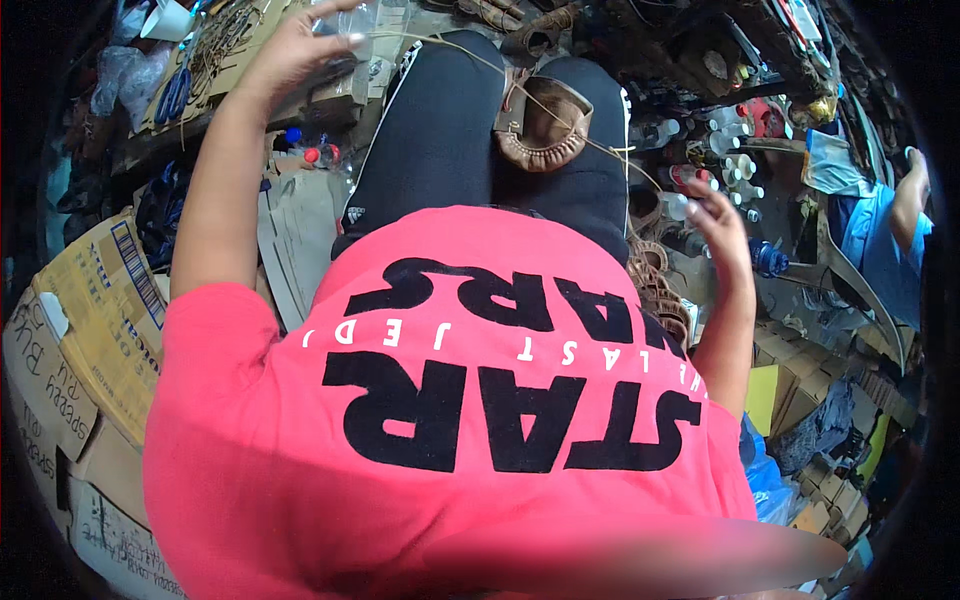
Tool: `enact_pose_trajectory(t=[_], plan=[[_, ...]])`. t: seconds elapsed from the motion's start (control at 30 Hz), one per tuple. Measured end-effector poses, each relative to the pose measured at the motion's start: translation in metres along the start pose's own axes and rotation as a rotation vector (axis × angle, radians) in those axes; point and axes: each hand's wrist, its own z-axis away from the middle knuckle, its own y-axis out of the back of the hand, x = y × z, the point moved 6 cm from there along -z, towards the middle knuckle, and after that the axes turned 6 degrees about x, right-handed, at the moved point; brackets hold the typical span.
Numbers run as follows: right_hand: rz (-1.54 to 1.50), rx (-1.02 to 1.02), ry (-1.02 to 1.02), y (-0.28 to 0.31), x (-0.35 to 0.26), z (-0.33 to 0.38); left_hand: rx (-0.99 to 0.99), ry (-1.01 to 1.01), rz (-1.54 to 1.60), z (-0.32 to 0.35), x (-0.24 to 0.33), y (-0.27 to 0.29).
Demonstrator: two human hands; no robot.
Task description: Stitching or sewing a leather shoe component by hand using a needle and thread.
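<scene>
Head view | left hand (pixel 290 50) is pulling a thin tan thread (pixel 470 55) up, fingers pinching it | right hand (pixel 718 215) is half open, seeming to hold the other end | brown woven shoe (pixel 545 125) is resting on the lap | thread could snap from a hard tug

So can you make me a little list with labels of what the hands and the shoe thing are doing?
Left hand: raised to the person's left, fingers pinching a thin tan thread
Right hand: raised to the right, seems to hold the thread's other end
Brown woven leather shoe upper: lying on the black-trousered lap
Thread: runs from the left hand past the shoe upper towards the right hand
Around: flattened cardboard boxes, small bottles
</scene>
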Motion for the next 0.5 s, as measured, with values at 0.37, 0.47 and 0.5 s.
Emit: enact_pose_trajectory(t=[0.37,0.47,0.5], plan=[[0.184,-0.488,0.208,-0.128,-0.142,-0.013,-0.318,-0.241,-0.006,-0.044,0.093,-0.153],[0.248,-0.434,0.261,-0.119,-0.141,0.006,-0.369,-0.169,0.06,-0.046,0.091,-0.161],[0.241,-0.43,0.258,-0.118,-0.138,0.013,-0.366,-0.208,0.048,-0.047,0.094,-0.163]])
